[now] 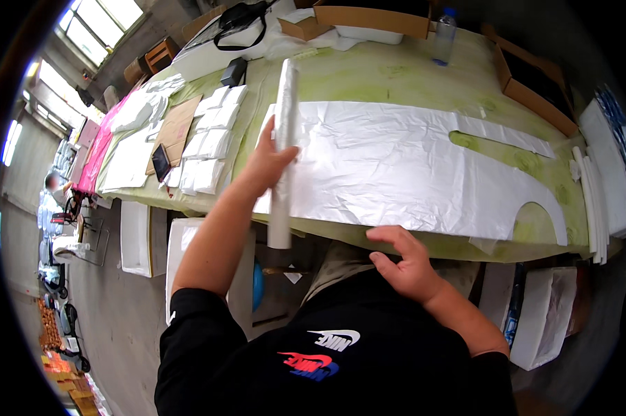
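A thin white plastic apron [375, 166] lies spread flat and wrinkled across the table, its neck loop and straps toward the right. My left hand [266, 163] is closed round a long, pale tube [281, 201] at the apron's left end. The tube lies across the apron's width, and its near end juts past the table's front edge. My right hand [408, 263] is just in front of that edge, below the apron, with fingers apart and nothing in it.
Left of the tube are stacks of folded white packets [212, 135], brown cardboard [174, 132] and a dark phone [161, 163]. A water bottle [444, 38] and open cardboard boxes [535, 87] stand at the back and right. White rolls [590, 208] stand at the right edge.
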`<state>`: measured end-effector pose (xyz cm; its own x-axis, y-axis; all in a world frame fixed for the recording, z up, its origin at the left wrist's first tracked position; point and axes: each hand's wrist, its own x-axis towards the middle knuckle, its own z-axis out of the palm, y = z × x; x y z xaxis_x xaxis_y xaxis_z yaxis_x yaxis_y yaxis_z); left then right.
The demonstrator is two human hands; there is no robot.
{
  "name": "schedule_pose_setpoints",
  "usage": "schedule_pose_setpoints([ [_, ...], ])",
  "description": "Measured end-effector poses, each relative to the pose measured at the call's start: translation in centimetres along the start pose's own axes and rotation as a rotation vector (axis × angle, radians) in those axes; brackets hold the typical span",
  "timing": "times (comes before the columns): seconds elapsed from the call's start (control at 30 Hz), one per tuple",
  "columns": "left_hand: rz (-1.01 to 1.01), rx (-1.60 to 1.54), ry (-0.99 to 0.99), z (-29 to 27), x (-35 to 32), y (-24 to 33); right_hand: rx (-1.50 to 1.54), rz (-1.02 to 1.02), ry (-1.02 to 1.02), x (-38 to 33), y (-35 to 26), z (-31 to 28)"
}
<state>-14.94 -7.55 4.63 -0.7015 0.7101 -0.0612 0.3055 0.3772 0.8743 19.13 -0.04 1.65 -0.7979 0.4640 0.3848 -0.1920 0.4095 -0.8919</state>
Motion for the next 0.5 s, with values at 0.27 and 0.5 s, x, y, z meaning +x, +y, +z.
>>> schedule_pose_setpoints([
  [0.27,-0.081,-0.795,-0.33,14.4,-3.9,6.2,0.529,0.672,-0.042,0.7,-0.1,0.0],
  [0.5,-0.149,-0.972,-0.306,17.9,-0.9,9.2,0.361,0.7,0.036,-2.4,-0.7,-3.9],
])
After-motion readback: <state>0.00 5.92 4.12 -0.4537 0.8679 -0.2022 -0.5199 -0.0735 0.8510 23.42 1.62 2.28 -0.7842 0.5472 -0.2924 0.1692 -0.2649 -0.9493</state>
